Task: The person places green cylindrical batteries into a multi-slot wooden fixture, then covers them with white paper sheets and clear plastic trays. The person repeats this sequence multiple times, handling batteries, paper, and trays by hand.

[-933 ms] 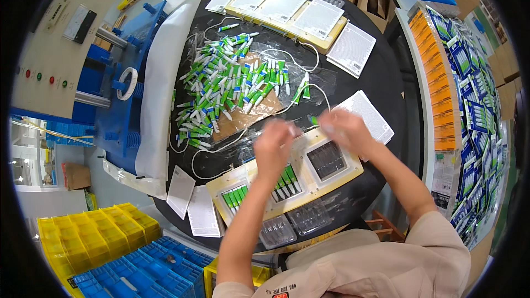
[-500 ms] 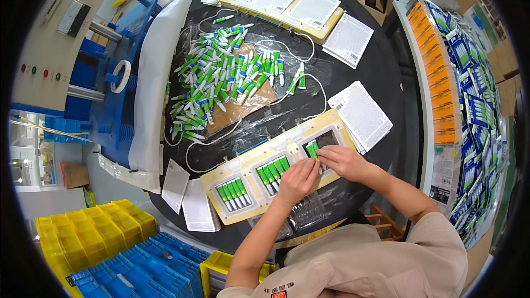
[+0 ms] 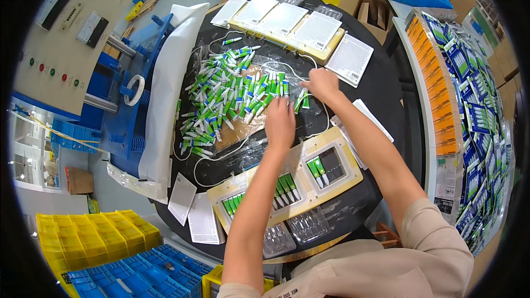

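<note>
My left hand (image 3: 280,124) reaches to the near right edge of a pile of small green-and-white tubes (image 3: 221,94). Its fingers are bent together; their tips and anything between them are hidden. Across from it, my right hand (image 3: 323,84) is closed in a pinch beside a few loose tubes (image 3: 302,101) at the pile's right. What it pinches, if anything, does not show. Below my hands lies a cream-coloured frame (image 3: 353,174) with three windows. Two tubes (image 3: 317,172) lie side by side in its right window; several fill the middle one, and my left forearm partly covers the left one.
White printed cards (image 3: 204,218) lie left of the frame, and more sit under my right forearm. A second frame with cards (image 3: 314,30) is at the far edge. White cords (image 3: 243,146) cross the black round table. A blue press (image 3: 118,116) stands left; clear plastic blisters (image 3: 308,223) lie nearest me.
Both hands have left the frame's right window and moved away from me to the right side of the tube pile. Two tubes now show in that window. The whole view has shifted slightly.
</note>
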`<state>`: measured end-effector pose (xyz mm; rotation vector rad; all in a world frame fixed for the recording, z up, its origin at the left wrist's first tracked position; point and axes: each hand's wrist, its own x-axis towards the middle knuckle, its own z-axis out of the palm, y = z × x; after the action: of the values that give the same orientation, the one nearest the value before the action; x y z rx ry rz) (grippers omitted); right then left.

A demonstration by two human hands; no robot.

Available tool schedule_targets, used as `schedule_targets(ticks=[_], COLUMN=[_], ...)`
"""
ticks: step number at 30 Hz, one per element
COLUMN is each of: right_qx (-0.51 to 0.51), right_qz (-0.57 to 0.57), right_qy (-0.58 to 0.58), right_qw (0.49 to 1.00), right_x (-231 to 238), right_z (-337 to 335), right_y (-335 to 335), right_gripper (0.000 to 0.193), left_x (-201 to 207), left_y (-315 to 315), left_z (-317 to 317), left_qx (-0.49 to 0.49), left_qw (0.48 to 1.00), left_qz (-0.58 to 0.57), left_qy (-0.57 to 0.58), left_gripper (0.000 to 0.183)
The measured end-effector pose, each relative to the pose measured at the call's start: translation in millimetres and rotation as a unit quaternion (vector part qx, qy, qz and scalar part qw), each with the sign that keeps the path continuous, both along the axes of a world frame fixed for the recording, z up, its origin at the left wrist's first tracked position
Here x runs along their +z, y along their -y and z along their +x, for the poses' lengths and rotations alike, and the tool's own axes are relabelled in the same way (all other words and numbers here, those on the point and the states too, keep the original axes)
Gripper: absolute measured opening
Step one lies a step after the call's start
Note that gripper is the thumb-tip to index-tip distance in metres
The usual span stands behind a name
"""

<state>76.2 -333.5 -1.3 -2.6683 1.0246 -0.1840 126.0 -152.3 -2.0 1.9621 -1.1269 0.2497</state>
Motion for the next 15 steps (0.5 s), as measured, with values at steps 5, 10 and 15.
schedule_targets(ticks=[5,10,15], right_qx=[-0.053,-0.017,-0.124], right_qz=[0.11,0.185,0.32], right_qy=[-0.011,0.244,0.459], right_qw=[0.992,0.952,0.819], right_x=[-15,-5,19], right_z=[10,-58,-141], right_y=[19,23,1], right_gripper=[0.043,0.024,0.017], left_x=[-22,-23,-29], left_y=[76,87,98], left_z=[58,77,69], left_qx=[-0.04,-0.129,-0.113], left_qw=[0.94,0.886,0.876], left_qz=[0.313,0.342,0.315], left_qy=[-0.126,-0.285,-0.348], left_gripper=[0.039,0.041,0.057])
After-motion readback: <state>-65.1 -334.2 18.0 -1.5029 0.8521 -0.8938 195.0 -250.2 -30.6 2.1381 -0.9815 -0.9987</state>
